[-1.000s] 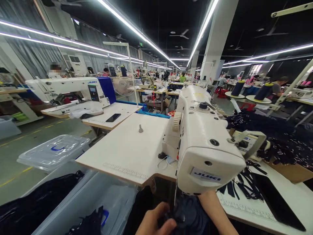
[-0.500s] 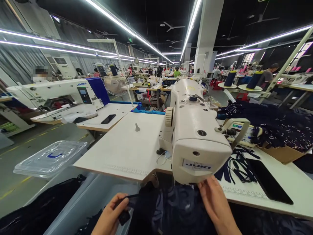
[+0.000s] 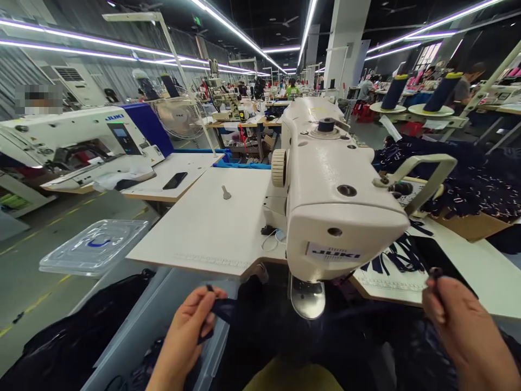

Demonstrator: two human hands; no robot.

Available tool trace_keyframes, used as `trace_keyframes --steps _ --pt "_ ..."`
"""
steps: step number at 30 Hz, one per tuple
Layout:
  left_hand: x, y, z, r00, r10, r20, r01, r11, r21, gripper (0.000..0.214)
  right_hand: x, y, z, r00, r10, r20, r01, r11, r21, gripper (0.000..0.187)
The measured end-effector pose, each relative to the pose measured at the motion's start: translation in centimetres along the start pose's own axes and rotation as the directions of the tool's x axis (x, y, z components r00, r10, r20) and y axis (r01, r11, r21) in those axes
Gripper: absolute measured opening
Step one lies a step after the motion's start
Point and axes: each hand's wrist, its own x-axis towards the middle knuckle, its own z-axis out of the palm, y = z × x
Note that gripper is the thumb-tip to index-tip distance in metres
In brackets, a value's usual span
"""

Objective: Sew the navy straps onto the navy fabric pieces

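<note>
dark strap (image 3: 224, 310) sits pinched in the left hand (image 3: 188, 320), beside the clear bin (image 3: 175, 296); the right hand (image 3: 462, 312) clasps a small dark piece (image 3: 435, 273). keeping the strap flat and fingers clear of the sewing machine (image 3: 342, 179) seems wise. dark pieces (image 3: 152, 358) lie in the bin; a navy heap (image 3: 480, 176) fills the cardboard box (image 3: 474, 225).

On either side of the machine (image 3: 329, 179), the left hand (image 3: 195, 315) and right hand (image 3: 462, 317) are seen bare. The forearms (image 3: 169, 366) are uncovered too.

So now I've got my right hand (image 3: 464, 320) way off the sewing machine (image 3: 334, 206), shiny metal plate (image 3: 308, 300) uncovered.
</note>
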Motion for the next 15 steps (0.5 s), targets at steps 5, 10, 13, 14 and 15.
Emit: trace_keyframes --steps 5,10,13,14,15 --pt "-4.9 0.5 7.6 0.831 0.059 0.554 -0.332 0.851 0.408 0.012 -4.9 -0.9 6.0 0.824 0.027 0.566 0.112 0.971 -0.21 0.028" --pt "-7.3 -0.6 11.5 0.762 0.037 0.646 -0.406 0.805 0.432 0.013 -7.7 -2.1 9.4 0.76 -0.099 0.643 0.3 0.931 -0.21 0.013" --pt "-7.2 -1.0 11.6 0.777 -0.002 0.63 -0.363 0.815 0.451 0.01 -7.8 -2.0 9.3 0.732 -0.094 0.675 0.309 0.928 -0.206 0.011" --pt "-7.1 -1.0 11.5 0.78 -0.012 0.625 -0.355 0.815 0.458 0.01 -7.8 -1.9 9.1 0.721 -0.089 0.688 0.308 0.929 -0.203 0.01" --pt "-7.0 -1.0 11.4 0.782 -0.02 0.623 -0.349 0.814 0.464 0.01 -7.7 -1.8 9.0 0.714 -0.079 0.696 0.305 0.93 -0.207 0.01"
